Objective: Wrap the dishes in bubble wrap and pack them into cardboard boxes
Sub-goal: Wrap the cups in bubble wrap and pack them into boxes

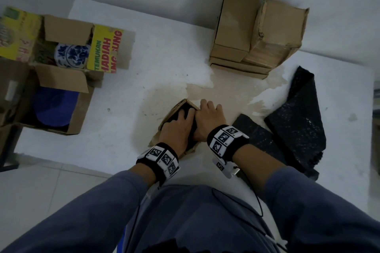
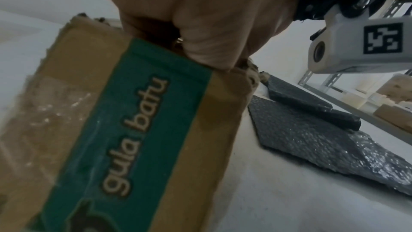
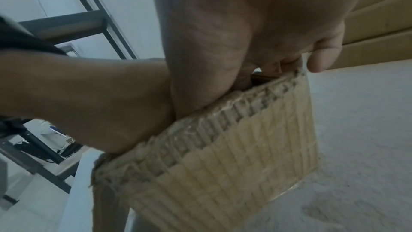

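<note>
A small cardboard box [image 1: 178,104] stands open at the middle of the white table [image 1: 115,129]; its side bears a green "gula batu" band [image 2: 133,121] and another side is stripped corrugated board [image 3: 234,156]. Inside it lies a black bubble-wrapped bundle [image 1: 175,117]. My left hand [image 1: 176,128] reaches into the box with spread fingers pressing on the bundle. My right hand [image 1: 207,117] lies over the box's right wall, fingers curled over its rim [image 3: 287,63]. The dish inside the wrap is hidden.
Black bubble wrap sheets [image 1: 298,121] lie right of the box. A stack of flat cardboard boxes [image 1: 253,35] stands at the back. At the left, open cartons hold a blue-and-white bowl [image 1: 72,53] and a blue plate [image 1: 55,107]. The table's front edge is near my body.
</note>
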The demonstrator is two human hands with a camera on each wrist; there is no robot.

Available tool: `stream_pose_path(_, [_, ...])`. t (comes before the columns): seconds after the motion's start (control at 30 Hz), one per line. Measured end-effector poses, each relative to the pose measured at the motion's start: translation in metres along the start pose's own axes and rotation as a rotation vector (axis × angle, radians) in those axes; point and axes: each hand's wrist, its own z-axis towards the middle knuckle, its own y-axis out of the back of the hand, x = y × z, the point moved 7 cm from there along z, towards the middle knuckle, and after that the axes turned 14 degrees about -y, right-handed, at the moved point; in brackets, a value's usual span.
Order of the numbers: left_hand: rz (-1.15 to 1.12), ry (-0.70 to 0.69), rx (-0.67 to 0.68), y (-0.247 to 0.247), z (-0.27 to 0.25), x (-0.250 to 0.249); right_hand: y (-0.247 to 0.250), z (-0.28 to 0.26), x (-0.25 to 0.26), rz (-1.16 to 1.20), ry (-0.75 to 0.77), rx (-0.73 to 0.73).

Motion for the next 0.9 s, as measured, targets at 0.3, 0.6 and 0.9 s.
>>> stream_pose_path(0.3, [0.075, 0.043, -0.030, 0.008, 0.005, -0.009, -0.005, -0.003, -0.003, -0.024, -0.095, -0.035])
stream_pose_path(0.6, [-0.255, -0.196, -0.244, 0.023, -0.024, -0.005, -0.006, -0.021, -0.008, 0.119, -0.160, 0.062])
stream_pose_path(0.9, [-0.223, -0.453, -0.285, 0.001, -0.053, 0.014, 0.027, -0.042, -0.024, 0.157, -0.047, -0.160])
